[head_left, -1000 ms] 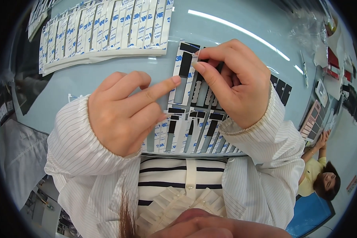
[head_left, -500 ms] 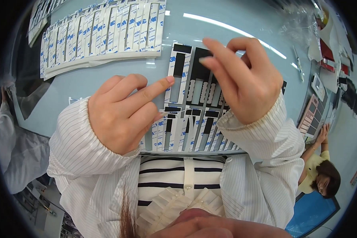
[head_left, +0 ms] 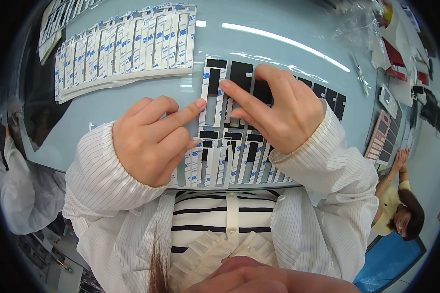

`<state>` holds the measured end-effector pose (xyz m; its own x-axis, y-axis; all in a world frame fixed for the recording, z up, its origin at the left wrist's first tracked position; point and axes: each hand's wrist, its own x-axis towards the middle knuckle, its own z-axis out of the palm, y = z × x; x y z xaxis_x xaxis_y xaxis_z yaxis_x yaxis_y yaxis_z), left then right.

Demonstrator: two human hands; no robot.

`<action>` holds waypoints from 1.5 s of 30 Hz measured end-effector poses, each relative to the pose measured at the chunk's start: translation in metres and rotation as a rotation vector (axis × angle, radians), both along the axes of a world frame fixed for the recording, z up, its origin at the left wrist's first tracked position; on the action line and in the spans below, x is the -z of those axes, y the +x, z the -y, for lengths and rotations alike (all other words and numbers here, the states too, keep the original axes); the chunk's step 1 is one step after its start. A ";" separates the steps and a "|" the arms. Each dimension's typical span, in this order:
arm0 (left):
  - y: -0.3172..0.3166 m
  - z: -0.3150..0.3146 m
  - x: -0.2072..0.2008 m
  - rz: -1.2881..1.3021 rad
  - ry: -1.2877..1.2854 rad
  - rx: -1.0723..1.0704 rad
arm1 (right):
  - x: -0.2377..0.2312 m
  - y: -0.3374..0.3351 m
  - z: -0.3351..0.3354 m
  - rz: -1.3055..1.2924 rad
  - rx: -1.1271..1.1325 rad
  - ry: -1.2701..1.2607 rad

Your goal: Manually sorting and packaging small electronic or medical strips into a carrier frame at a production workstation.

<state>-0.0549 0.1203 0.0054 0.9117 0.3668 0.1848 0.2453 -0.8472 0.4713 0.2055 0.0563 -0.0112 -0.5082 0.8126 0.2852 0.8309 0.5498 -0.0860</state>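
Note:
A narrow white adhesive frame with blue print and a black panel lies upright on the table before me. My left hand rests its outstretched index fingertip at the frame's left edge. Its other fingers are curled, and a thin pale pointed thing shows at the thumb. My right hand has its index fingertip on the frame's right edge, the thumb apart and nothing held. Black plates lie in a row to the right, partly hidden under that hand. Nearer me is a row of similar white frames.
A sheet of white adhesive strips lies at the far left. On the right are a pen, a white device and a pink calculator-like panel. Clear plastic lies at the far right; a co-worker sits beyond.
My right hand has come down and left from above the plates, its fingers spreading, and its index fingertip now meets the frame. My left hand has barely moved.

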 end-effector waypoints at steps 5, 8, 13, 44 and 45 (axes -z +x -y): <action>0.001 -0.002 -0.005 0.072 0.035 -0.001 | -0.011 -0.008 -0.008 0.065 0.081 0.056; -0.001 -0.005 0.002 0.089 0.030 -0.016 | -0.008 -0.012 -0.013 0.068 0.092 0.036; -0.007 -0.002 0.006 0.186 0.023 -0.035 | -0.013 -0.022 -0.014 -0.022 0.133 0.013; -0.008 0.004 -0.009 0.020 -0.039 -0.094 | 0.006 -0.006 -0.027 0.122 0.095 0.005; -0.009 0.005 -0.011 0.008 -0.042 -0.104 | 0.006 -0.004 -0.028 0.131 0.109 0.003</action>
<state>-0.0637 0.1157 0.0161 0.8669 0.4670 0.1742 0.3271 -0.7967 0.5082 0.2017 0.0840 -0.0177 -0.4502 0.8643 0.2242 0.8896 0.4559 0.0286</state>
